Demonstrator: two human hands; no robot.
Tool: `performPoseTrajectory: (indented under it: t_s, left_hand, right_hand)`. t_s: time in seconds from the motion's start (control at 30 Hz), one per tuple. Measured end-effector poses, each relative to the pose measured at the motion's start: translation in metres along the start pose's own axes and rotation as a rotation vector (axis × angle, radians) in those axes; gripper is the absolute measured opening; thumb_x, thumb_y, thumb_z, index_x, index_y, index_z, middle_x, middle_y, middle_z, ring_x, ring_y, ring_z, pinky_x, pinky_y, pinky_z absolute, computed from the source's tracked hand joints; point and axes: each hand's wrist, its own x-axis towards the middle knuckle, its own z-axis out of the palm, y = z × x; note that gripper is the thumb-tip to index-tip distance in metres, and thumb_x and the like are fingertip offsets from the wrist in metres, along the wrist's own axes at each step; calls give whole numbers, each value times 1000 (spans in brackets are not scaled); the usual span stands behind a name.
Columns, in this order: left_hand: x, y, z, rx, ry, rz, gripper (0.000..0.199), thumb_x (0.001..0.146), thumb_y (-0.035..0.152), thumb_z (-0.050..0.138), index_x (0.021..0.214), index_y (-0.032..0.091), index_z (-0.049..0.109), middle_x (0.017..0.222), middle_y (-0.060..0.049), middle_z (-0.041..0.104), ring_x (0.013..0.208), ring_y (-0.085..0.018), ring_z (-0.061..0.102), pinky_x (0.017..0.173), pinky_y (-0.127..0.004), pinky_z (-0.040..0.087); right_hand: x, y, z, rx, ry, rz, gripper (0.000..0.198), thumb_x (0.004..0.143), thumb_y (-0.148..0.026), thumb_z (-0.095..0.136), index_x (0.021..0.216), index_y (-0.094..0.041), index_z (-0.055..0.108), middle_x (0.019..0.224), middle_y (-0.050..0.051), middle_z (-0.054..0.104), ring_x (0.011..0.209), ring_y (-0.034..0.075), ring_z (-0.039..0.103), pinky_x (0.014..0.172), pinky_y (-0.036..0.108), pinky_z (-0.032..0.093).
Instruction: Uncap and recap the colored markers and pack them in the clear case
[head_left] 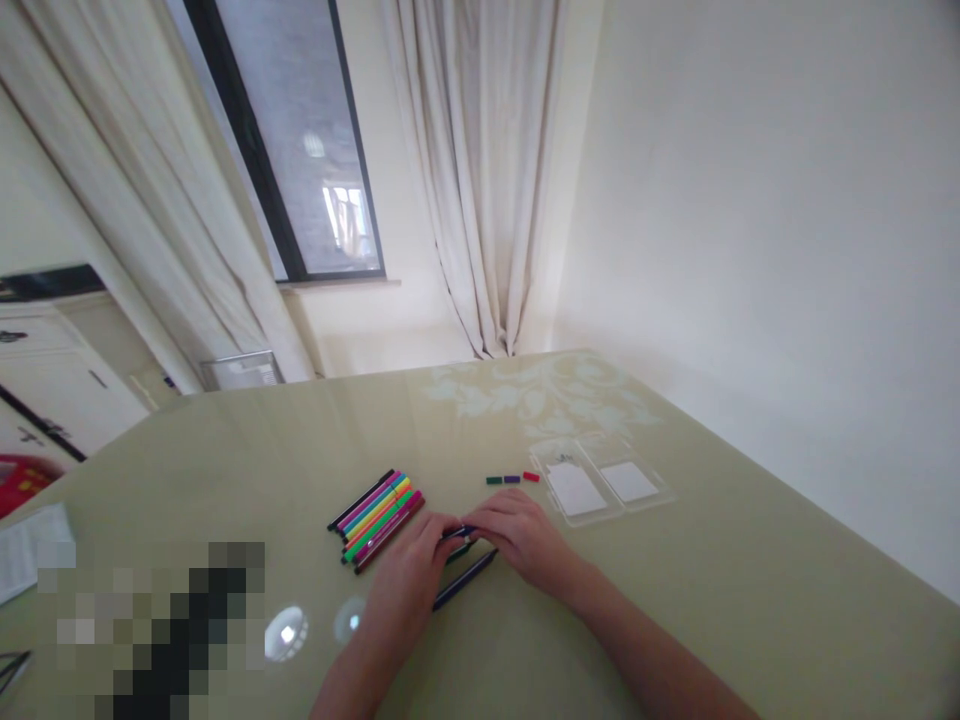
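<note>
Both my left hand (409, 570) and my right hand (517, 530) are closed on a dark blue marker (459, 533), with their fingertips meeting over it. Just below lie a dark green marker (459, 553), partly hidden by my left hand, and a dark purple marker (465, 580). Left of my hands, several colored markers (379, 520) rest side by side in a slanted row. Beyond my right hand sit three loose caps: a green cap (493, 480), a purple cap (511, 479) and a red cap (531, 477).
An opened clear plastic case (611, 513) with white inserts lies to the right on the glossy green table (712, 600). A white paper or packet (37, 545) is at the left edge. Blurred blocks cover the lower left. Curtains and a wall stand behind the table.
</note>
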Motion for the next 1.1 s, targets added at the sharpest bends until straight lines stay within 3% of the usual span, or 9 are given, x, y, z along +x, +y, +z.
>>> performPoseTrajectory:
  t_s: [0.1,0.23,0.3,0.6,0.7,0.87,0.97,1.1]
  left_hand:
    - [2,-8,-5,-3,9,-61,24,100,36,46,103,25,67,104,-6,74,97,-23,69,91,-36,53]
    - [5,-30,-17,-3,110,-137,26,99,41,46,104,25,65,113,-6,73,104,-25,68,93,-40,53]
    - [6,-38,-19,17,125,-140,26,99,42,47,102,25,66,113,-6,73,104,-26,68,94,-40,53]
    - [6,-31,-3,175,-7,-135,28,99,34,49,97,23,75,108,-8,71,104,-24,66,96,-39,50]
    - [8,-32,-3,140,35,-136,31,100,35,46,101,23,75,110,-8,71,107,-25,66,97,-39,50]
    - [5,-45,-14,269,241,-231,31,100,35,43,103,22,71,114,-9,70,109,-29,63,100,-45,48]
    - [2,-53,-19,395,223,-288,25,98,33,47,98,20,68,109,-11,69,107,-31,62,98,-46,48]
    - [2,-51,-19,411,145,-253,18,96,28,52,94,20,67,104,-9,70,103,-29,63,96,-44,47]
  right_hand:
    - [-1,18,-11,8,59,20,22,102,-27,58,113,-29,77,102,2,79,97,17,70,91,30,51]
    - [-4,52,-26,-1,303,242,24,100,-27,58,109,-27,80,102,6,79,96,21,71,89,35,55]
    - [-4,62,-27,-15,339,316,23,99,-26,59,106,-25,80,101,7,76,94,22,70,86,35,56]
    - [0,46,12,-225,62,276,25,99,-13,56,108,-22,77,100,6,72,97,21,67,89,32,53]
    - [3,47,15,-286,18,279,25,98,-11,55,107,-21,76,101,7,73,99,22,67,90,33,53]
    - [2,47,11,-271,44,300,23,99,-11,56,108,-20,75,102,8,72,97,22,68,89,33,53]
    - [1,44,7,-234,97,288,21,99,-13,57,108,-21,74,102,7,72,97,22,67,88,33,53]
    - [1,33,6,-199,134,197,18,100,-17,57,105,-21,74,100,7,73,96,22,67,89,33,52]
